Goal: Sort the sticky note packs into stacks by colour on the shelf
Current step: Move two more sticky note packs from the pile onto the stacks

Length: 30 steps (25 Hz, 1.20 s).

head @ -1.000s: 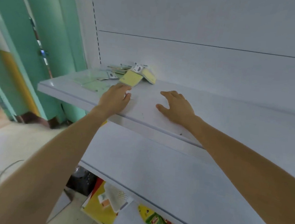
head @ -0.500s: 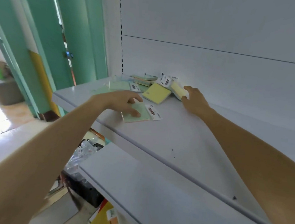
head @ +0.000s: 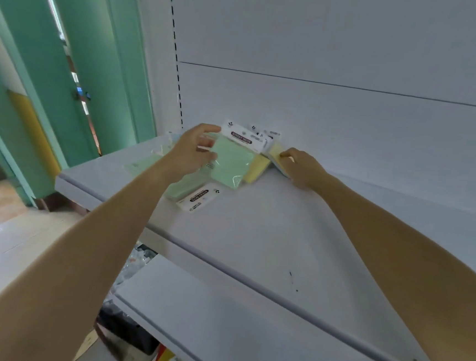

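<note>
Header (head: 242, 137) of green pack (head: 231, 165) points away, in left hand (head: 189, 153).

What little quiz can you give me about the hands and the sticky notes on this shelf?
1. True or false: the left hand holds a green sticky note pack.
2. Which colour of pack does the right hand grip? A yellow, B red, C black.
3. Fill in: a second green pack lies flat on the white ____.
Key: 1 true. 2 A, the yellow sticky note pack. 3 shelf.
</note>
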Tool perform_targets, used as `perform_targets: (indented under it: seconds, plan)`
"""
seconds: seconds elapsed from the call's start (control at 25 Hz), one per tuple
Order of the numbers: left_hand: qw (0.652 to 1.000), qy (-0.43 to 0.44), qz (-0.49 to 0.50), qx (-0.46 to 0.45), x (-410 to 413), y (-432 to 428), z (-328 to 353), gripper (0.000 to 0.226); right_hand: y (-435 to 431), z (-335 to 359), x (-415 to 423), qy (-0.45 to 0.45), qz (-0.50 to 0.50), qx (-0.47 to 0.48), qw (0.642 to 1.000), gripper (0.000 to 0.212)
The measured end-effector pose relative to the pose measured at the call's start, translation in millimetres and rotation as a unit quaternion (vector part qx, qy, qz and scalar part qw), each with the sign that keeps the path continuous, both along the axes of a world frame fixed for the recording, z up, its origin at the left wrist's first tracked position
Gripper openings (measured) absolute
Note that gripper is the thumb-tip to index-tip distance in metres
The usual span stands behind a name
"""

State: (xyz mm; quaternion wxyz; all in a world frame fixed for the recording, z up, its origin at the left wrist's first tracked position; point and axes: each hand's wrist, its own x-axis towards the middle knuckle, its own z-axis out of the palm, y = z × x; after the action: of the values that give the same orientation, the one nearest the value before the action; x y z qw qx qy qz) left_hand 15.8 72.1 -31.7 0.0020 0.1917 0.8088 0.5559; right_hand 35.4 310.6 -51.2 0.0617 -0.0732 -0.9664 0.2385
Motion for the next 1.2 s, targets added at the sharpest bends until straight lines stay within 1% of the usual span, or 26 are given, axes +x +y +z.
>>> perform_targets:
  seconds: [0.08, 0.16, 0.24, 0.32, 0.36, 0.48, 0.56, 0.64, 0.68, 0.72, 0.8, 0.88, 0.92, 1.0, 1.12, 1.2]
  plan:
    - [0.999, -0.006, 0.018, 0.032, -6, 1, -8, 0.037, 6, 1, 1, -0.005, -0.004, 0.005, 1.0, 0.034]
    - [0.999, 0.0, 0.028, 0.024, -10, 2, -14, 0.034, 9, 2, 2, -0.024, -0.005, 0.005, 1.0, 0.028]
    - [0.999, -0.01, 0.026, 0.031, -10, 4, -18, 0.033, 11, 0, 1, -0.037, -0.001, -0.026, 0.999, 0.016]
    - [0.998, -0.033, 0.025, 0.055, -11, 6, -22, 0.034, 11, 0, 2, -0.042, 0.005, -0.05, 0.998, 0.009]
    - [0.997, -0.035, 0.035, 0.05, -12, 6, -25, 0.033, 11, 0, 1, -0.038, 0.007, -0.055, 0.998, 0.009]
    - [0.998, -0.011, 0.069, -0.005, -16, 10, -28, 0.034, 6, 1, 0, -0.015, 0.01, -0.059, 0.998, 0.01]
    - [0.998, -0.009, 0.065, -0.008, -17, 12, -27, 0.033, 5, 2, -5, -0.028, -0.026, -0.079, 0.996, 0.018]
    - [0.998, -0.012, 0.058, -0.01, -17, 12, -27, 0.033, 4, 3, -10, -0.039, -0.02, -0.058, 0.997, 0.027]
    - [0.998, -0.008, 0.057, -0.013, -16, 12, -28, 0.032, 5, 2, -12, -0.042, -0.011, -0.049, 0.998, 0.028]
    - [0.998, -0.002, 0.055, -0.015, -15, 12, -30, 0.031, 5, -1, -15, -0.043, -0.012, -0.084, 0.995, 0.023]
    - [0.999, 0.012, 0.05, -0.018, -13, 11, -34, 0.031, 8, -3, -18, -0.011, 0.002, -0.089, 0.996, 0.009]
    - [0.999, 0.019, 0.045, -0.018, -13, 10, -37, 0.031, 10, -2, -16, -0.009, -0.001, -0.124, 0.992, 0.006]
    - [0.999, 0.023, 0.042, -0.016, -14, 9, -38, 0.031, 13, 1, -12, -0.017, 0.013, -0.129, 0.991, 0.009]
    - [0.999, 0.029, 0.037, -0.013, -15, 9, -37, 0.031, 18, 7, -3, -0.009, 0.03, -0.149, 0.988, 0.021]
    - [0.999, 0.03, 0.04, -0.014, -16, 10, -38, 0.032, 25, 12, 13, 0.006, 0.041, -0.179, 0.983, 0.033]
    - [0.999, 0.026, 0.039, -0.023, -14, 10, -37, 0.033, 27, 15, 27, 0.009, 0.041, -0.165, 0.985, 0.044]
